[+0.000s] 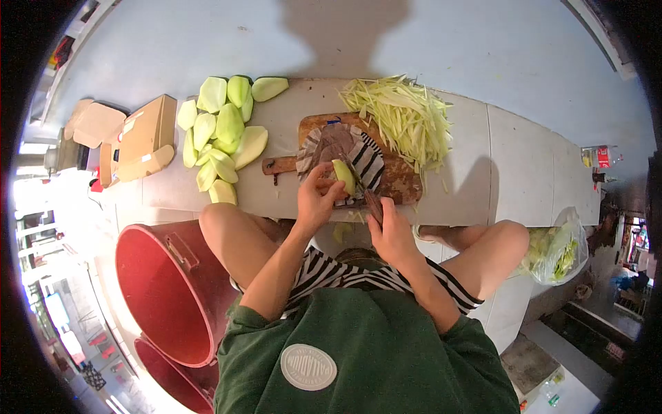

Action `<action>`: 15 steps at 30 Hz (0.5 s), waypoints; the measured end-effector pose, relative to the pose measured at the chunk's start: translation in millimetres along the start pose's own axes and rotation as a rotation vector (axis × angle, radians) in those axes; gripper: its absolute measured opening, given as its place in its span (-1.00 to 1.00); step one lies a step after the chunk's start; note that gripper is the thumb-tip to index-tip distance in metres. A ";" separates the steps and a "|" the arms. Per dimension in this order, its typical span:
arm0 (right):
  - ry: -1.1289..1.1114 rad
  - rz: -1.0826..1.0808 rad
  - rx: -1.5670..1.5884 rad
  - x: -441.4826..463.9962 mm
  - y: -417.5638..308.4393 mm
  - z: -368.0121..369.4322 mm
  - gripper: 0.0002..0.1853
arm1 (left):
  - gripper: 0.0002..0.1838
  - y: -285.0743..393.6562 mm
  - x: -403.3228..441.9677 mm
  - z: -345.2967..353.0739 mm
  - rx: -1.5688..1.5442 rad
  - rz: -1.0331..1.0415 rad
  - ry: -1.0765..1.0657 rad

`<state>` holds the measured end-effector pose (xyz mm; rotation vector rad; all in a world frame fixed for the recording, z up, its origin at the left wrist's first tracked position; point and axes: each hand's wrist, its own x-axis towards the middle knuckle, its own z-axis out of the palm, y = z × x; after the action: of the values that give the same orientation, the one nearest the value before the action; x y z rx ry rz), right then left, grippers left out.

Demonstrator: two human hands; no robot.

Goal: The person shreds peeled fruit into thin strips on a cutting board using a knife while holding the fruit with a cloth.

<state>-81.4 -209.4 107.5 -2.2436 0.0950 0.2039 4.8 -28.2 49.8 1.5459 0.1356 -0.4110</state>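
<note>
My left hand [318, 201] is closed around a green mango piece [343, 177], pale green and peeled, held above the cutting board. In my right hand [395, 233] is a knife [374, 205], gripped by its dark handle, its blade up against the mango's right side. Beneath both hands lies a crumpled striped cloth [372, 160], spread over the wooden cutting board [402, 185]. A heap of shredded green mango [407, 114] covers the board's far right corner and the tiles beyond. Left of the board sit several peeled mango pieces [229, 124] in a pile.
Two cardboard boxes [146, 138] stand at the far left of the tiled ledge [524, 159]. Large red bins [165, 290] are by my left knee. A clear plastic bag [555, 252] with greenish contents rests beyond my right knee. A plastic bottle [601, 156] lies at far right.
</note>
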 end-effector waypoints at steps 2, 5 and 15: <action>-0.001 -0.014 -0.005 2.1 0.4 1.6 -0.64 | -0.50 -10.5 -0.5 -4.2 -0.070 0.077 0.003; -0.019 -0.013 -0.048 5.3 10.3 10.7 -0.66 | -0.57 -16.1 1.0 -8.9 0.017 0.249 -0.001; -0.003 -0.013 -0.206 -12.9 -20.6 -13.6 -0.64 | -0.63 -29.2 32.4 -25.5 0.485 0.670 -0.137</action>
<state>-89.7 -207.1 133.9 -2.4484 0.0599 0.2178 29.2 -7.9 10.5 1.9141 -0.6171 -0.0060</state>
